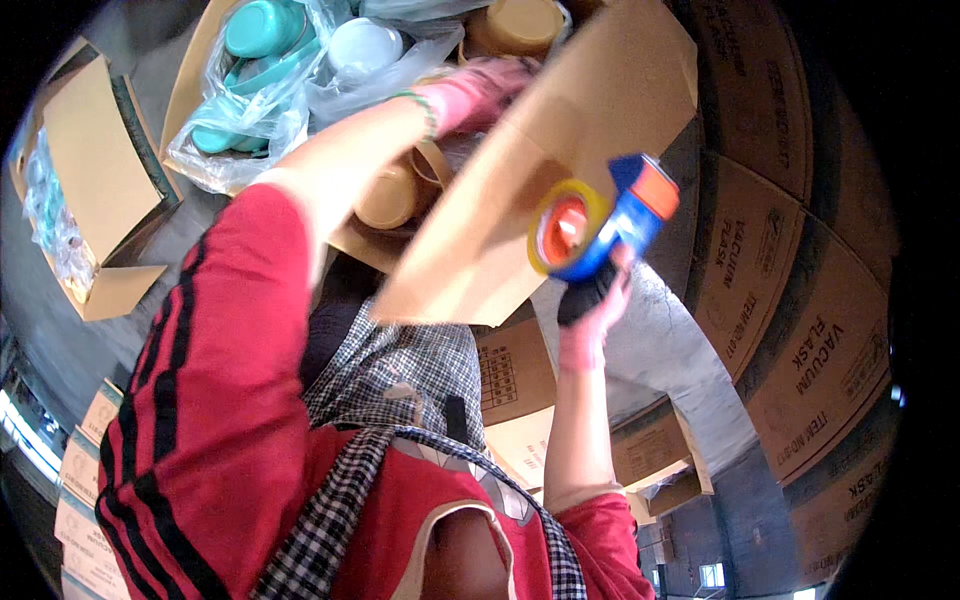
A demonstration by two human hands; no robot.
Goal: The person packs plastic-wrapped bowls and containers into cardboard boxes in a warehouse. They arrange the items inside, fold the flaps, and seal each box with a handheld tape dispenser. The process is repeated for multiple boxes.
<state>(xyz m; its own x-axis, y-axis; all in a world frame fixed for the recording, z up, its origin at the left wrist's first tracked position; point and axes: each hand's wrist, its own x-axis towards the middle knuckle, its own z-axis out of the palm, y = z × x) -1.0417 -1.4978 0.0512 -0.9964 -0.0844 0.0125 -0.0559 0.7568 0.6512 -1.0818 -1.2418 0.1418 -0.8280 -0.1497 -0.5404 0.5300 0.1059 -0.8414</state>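
My right hand [598, 310], in a pink and dark glove, is closed around a blue and orange tape dispenser [622, 228]. A yellow-edged tape roll [545, 235] sits on the dispenser, beside the raised flap [515, 205] of an open cardboard box. Reaching across that box, my pink-gloved left hand [485, 92] is at the inner side of the flap. Its fingers are blurred and partly hidden. Inside the box are teal round-ended items [262, 28], a white one [365, 48] and tan ones [388, 198], several wrapped in clear plastic bags [345, 95].
Another open carton [100, 160] with bagged items stands at the left. Printed cartons [815, 360] are stacked along the right, and more cartons [90, 490] are piled at the lower left. A smaller open box [655, 450] lies beyond my right forearm.
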